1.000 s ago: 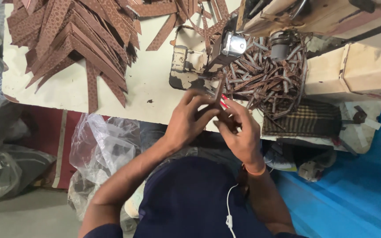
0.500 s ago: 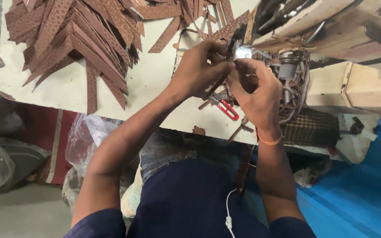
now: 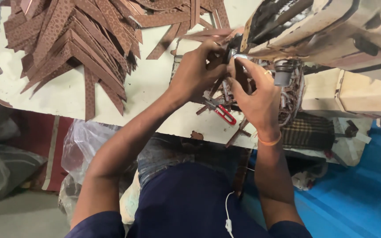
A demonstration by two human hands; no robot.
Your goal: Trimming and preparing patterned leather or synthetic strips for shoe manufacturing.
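1. Both hands are being held together at the sewing machine, just below its head: the left hand is being curled tightly, fingers pinched on a brown strip.
2. Right hand is being kept narrow, fingertips pressed near the needle area.
3. What the right hand is gripping cannot be told.
4. Red-handled snips are lying just below the machine, partly being hidden by both hands.

Bright, even light on the white table, soft blur at edges
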